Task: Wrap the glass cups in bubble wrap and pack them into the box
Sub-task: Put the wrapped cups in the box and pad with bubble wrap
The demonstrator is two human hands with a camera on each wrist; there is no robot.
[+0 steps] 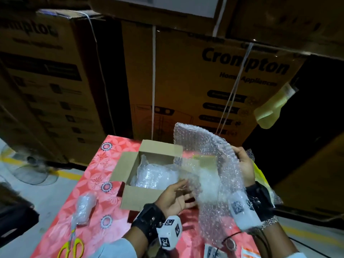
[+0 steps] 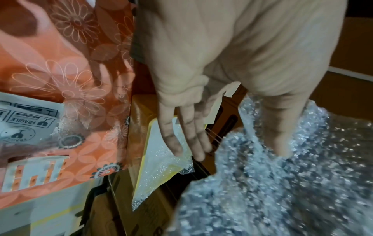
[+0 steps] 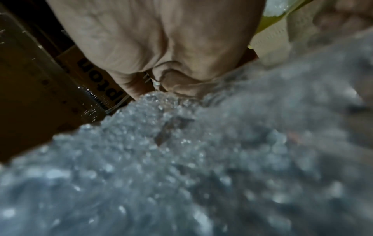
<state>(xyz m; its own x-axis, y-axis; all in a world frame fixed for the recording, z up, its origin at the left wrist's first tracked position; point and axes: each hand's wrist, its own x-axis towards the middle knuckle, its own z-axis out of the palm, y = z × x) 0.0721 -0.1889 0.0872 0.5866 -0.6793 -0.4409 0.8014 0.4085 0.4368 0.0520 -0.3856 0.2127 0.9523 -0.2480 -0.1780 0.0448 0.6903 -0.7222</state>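
A big sheet of bubble wrap (image 1: pixel 214 164) hangs in the air over the right side of the red floral table (image 1: pixel 89 179). My right hand (image 1: pixel 243 164) grips its upper right edge, fingers curled over the wrap (image 3: pixel 181 175). My left hand (image 1: pixel 178 194) lies palm up with straight fingers at the sheet's lower left; in the left wrist view its thumb touches the wrap (image 2: pixel 282 183). The open cardboard box (image 1: pixel 134 198) stands just beyond, with wrapped bundles (image 1: pixel 152 175) inside. One wrapped cup (image 1: pixel 84 207) lies on the table at the left. No bare glass cup shows.
Yellow-handled scissors (image 1: pixel 71 246) lie at the table's near left corner. Fragile stickers (image 2: pixel 26 121) rest on the cloth near me. Tall printed cartons (image 1: pixel 223 81) wall off the back. A fan (image 1: pixel 31 170) sits on the floor at the left, and a yellow bag (image 1: pixel 260 174) is at the right.
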